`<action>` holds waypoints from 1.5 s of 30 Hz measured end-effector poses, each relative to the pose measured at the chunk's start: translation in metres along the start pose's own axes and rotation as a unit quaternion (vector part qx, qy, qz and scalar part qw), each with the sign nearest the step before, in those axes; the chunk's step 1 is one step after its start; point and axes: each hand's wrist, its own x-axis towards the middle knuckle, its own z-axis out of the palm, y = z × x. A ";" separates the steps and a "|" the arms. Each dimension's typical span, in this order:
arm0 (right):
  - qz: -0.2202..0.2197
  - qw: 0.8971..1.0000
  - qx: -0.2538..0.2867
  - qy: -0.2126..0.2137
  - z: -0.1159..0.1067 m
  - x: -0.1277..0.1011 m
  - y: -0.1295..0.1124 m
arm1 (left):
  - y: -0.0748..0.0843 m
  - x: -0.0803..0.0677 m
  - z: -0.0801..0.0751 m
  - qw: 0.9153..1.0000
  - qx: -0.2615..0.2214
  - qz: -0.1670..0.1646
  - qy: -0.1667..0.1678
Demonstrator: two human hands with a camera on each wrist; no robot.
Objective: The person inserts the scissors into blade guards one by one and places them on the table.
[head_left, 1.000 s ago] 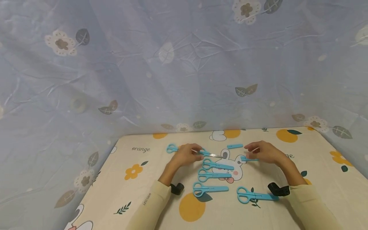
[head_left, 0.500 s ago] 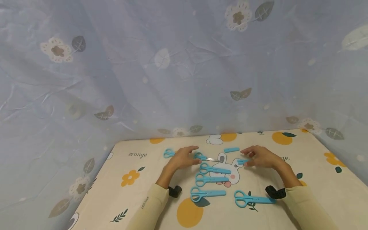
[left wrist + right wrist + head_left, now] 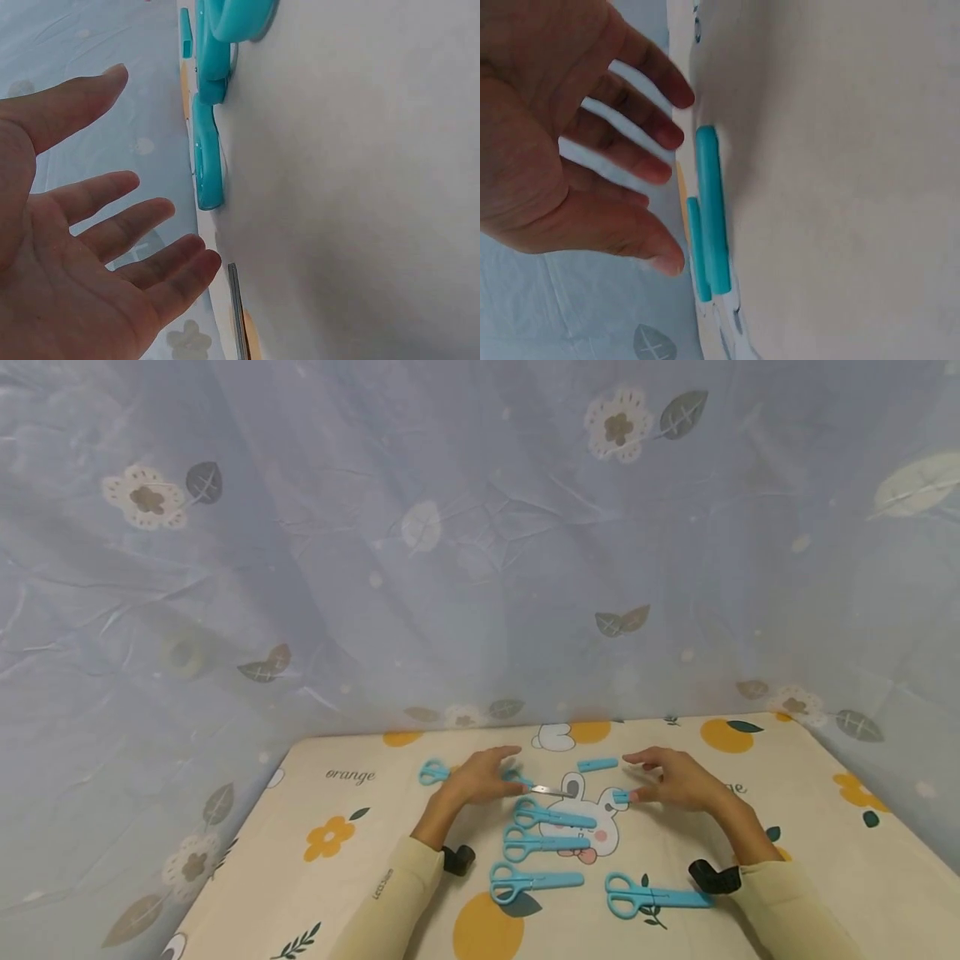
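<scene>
My left hand (image 3: 480, 778) hovers with thumb and fingers spread at the handle of unsheathed scissors (image 3: 551, 791), whose bare metal blades point right. It holds nothing, and it partly covers that blue handle. Farther left, the blue handle of another pair of scissors (image 3: 432, 772) shows; its metal blades (image 3: 237, 315) appear below my fingers in the left wrist view. My right hand (image 3: 675, 781), fingers loosely bent and empty, is beside two loose blue blade covers: a far one (image 3: 597, 765) and a nearer one (image 3: 621, 797), partly hidden by the hand.
Three sheathed blue scissors lie stacked in a column, the top pair (image 3: 555, 815) nearest the hands and the lowest (image 3: 536, 881) nearest me. Another sheathed pair (image 3: 660, 896) lies by the right wrist. A printed cloth (image 3: 390, 827) covers the table; a patterned curtain (image 3: 450, 568) hangs behind.
The head view has shifted slightly, so the table sits lower and further left. My left thumb and fingers have spread wider, over the scissors handle. The scissors and covers lie as before.
</scene>
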 end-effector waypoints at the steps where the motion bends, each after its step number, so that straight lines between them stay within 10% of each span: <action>1: -0.007 1.000 0.005 0.000 0.001 0.000 0.002 | 0.000 0.000 0.000 1.000 0.003 0.002 0.000; 21: -0.091 0.995 0.026 -0.007 0.004 0.001 0.025 | -0.008 0.010 0.007 0.999 0.024 0.033 0.008; 45: -0.035 0.999 0.002 -0.039 0.002 0.000 0.018 | -0.007 0.008 0.010 0.999 0.014 0.040 0.002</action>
